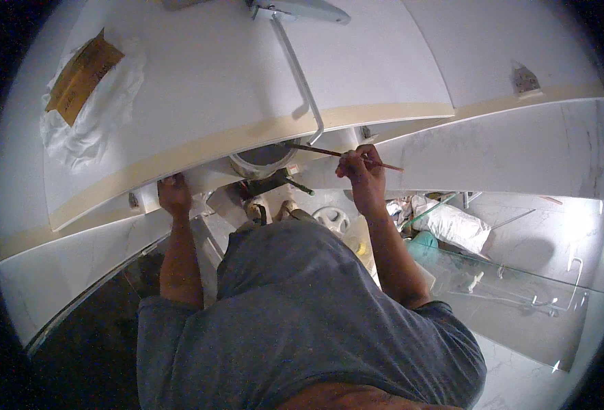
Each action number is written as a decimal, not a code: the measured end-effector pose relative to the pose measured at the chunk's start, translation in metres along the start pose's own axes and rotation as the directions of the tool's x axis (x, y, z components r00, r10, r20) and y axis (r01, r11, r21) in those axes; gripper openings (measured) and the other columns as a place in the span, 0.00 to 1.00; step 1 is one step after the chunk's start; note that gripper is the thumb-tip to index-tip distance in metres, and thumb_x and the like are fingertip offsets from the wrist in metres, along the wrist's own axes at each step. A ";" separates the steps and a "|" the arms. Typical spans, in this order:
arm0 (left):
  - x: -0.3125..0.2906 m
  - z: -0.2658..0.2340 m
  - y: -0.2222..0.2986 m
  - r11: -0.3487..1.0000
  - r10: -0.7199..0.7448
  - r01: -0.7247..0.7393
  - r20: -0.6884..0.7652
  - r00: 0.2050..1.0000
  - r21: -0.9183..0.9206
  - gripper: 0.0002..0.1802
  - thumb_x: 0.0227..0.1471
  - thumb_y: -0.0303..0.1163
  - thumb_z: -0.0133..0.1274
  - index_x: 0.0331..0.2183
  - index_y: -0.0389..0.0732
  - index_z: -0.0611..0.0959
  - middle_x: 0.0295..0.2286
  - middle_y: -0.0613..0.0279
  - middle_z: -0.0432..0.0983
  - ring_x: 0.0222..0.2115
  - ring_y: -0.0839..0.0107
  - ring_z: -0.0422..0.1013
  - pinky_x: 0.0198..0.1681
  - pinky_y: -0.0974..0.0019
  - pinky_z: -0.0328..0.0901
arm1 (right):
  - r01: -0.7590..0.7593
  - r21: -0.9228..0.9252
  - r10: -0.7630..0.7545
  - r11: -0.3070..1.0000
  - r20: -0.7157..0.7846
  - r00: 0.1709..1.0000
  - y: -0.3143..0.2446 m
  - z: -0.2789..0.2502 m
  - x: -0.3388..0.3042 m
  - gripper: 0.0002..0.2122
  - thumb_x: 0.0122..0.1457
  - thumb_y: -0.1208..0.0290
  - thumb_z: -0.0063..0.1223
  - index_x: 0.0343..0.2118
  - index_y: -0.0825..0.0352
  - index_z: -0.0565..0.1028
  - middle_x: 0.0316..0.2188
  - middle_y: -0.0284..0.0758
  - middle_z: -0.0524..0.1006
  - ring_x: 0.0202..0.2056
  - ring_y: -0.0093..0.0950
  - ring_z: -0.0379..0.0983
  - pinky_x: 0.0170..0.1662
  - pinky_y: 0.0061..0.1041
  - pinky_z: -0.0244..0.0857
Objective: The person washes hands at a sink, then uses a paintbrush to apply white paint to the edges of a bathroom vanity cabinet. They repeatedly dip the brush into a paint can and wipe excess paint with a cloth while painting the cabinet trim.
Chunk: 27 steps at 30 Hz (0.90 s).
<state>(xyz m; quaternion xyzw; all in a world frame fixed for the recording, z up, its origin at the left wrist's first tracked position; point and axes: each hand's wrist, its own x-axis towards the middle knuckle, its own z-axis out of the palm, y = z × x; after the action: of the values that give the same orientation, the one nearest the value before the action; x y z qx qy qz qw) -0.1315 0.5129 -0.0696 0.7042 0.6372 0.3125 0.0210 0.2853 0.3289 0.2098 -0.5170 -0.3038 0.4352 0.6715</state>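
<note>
Now, my right hand [362, 171] has thumb and fingers pressed together, pinching a slim brown rod [322, 149] that slants out both sides, its left end in line with the far rim of a round pale container [244, 168]. Over on the left, my left hand [174, 196] meets the near edge of the white panel [199, 82]; its fingertips are hidden, so I can't tell how far they're spread.
</note>
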 end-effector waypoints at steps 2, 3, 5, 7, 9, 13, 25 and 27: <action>0.001 -0.008 0.000 0.991 0.126 -0.125 -0.021 0.992 0.047 0.15 0.52 0.42 0.56 0.39 0.45 0.86 0.37 0.51 0.80 0.39 0.48 0.74 0.45 0.49 0.69 | -0.094 -0.012 0.093 0.996 -0.067 0.993 0.008 -0.003 -0.010 0.05 0.68 0.69 0.48 0.39 0.63 0.67 0.32 0.41 0.78 0.31 0.30 0.77 0.36 0.29 0.72; -0.004 -0.012 -0.018 0.969 0.235 -0.232 -0.022 0.972 0.088 0.14 0.51 0.41 0.56 0.38 0.45 0.86 0.36 0.51 0.80 0.40 0.48 0.74 0.46 0.50 0.69 | -0.131 -0.016 0.129 0.991 -0.091 0.987 0.008 -0.004 -0.010 0.06 0.69 0.66 0.47 0.39 0.63 0.67 0.33 0.42 0.79 0.32 0.32 0.78 0.36 0.30 0.72; -0.021 -0.002 -0.042 0.982 0.061 -0.079 -0.107 0.992 -0.172 0.10 0.49 0.37 0.60 0.35 0.44 0.86 0.35 0.56 0.80 0.41 0.52 0.73 0.46 0.51 0.68 | -0.185 -0.012 0.185 0.983 -0.015 0.983 0.015 -0.009 -0.008 0.10 0.69 0.63 0.46 0.43 0.65 0.69 0.38 0.42 0.78 0.36 0.32 0.77 0.41 0.32 0.72; -0.017 0.019 -0.026 0.974 -0.016 0.006 -0.045 0.999 -0.227 0.14 0.53 0.39 0.57 0.38 0.42 0.85 0.38 0.55 0.80 0.44 0.51 0.73 0.50 0.51 0.67 | -0.228 -0.017 0.228 0.974 0.046 0.973 0.026 -0.028 -0.010 0.15 0.69 0.59 0.45 0.46 0.67 0.71 0.43 0.42 0.77 0.40 0.33 0.77 0.46 0.34 0.71; -0.007 0.031 0.007 0.980 -0.055 0.063 0.050 0.997 -0.191 0.17 0.56 0.41 0.55 0.42 0.40 0.84 0.41 0.54 0.80 0.46 0.51 0.72 0.54 0.52 0.65 | -0.241 -0.016 0.242 0.970 0.046 0.969 0.033 -0.050 -0.018 0.20 0.69 0.55 0.44 0.49 0.69 0.73 0.48 0.41 0.76 0.45 0.33 0.76 0.51 0.36 0.70; -0.004 0.017 -0.015 0.969 0.178 -0.202 0.166 0.970 0.144 0.20 0.63 0.42 0.49 0.48 0.39 0.82 0.48 0.50 0.78 0.53 0.47 0.70 0.61 0.49 0.59 | -0.188 -0.070 0.197 0.980 0.162 0.967 0.021 -0.027 -0.010 0.15 0.66 0.76 0.50 0.54 0.68 0.70 0.44 0.36 0.77 0.43 0.28 0.75 0.49 0.31 0.71; -0.015 -0.006 -0.011 0.919 0.317 -0.329 0.087 0.944 0.220 0.18 0.63 0.39 0.49 0.48 0.39 0.82 0.48 0.50 0.77 0.51 0.46 0.71 0.59 0.51 0.63 | -0.305 0.383 0.261 0.872 0.164 0.951 0.047 -0.020 -0.026 0.05 0.67 0.71 0.50 0.34 0.62 0.68 0.34 0.35 0.76 0.36 0.29 0.74 0.40 0.31 0.69; -0.017 0.024 -0.050 0.877 0.399 -0.378 -0.014 0.917 0.297 0.18 0.62 0.38 0.49 0.48 0.39 0.81 0.48 0.50 0.77 0.50 0.47 0.71 0.58 0.52 0.64 | -0.306 0.341 0.269 0.889 0.153 0.951 0.048 -0.007 -0.026 0.05 0.67 0.70 0.50 0.35 0.61 0.68 0.34 0.35 0.76 0.36 0.29 0.74 0.39 0.31 0.69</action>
<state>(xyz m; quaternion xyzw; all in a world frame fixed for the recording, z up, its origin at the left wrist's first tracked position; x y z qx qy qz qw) -0.1639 0.5156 -0.1175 0.8009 0.5219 0.2402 -0.1687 0.2669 0.3064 0.1628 -0.4014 -0.1725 0.6037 0.6668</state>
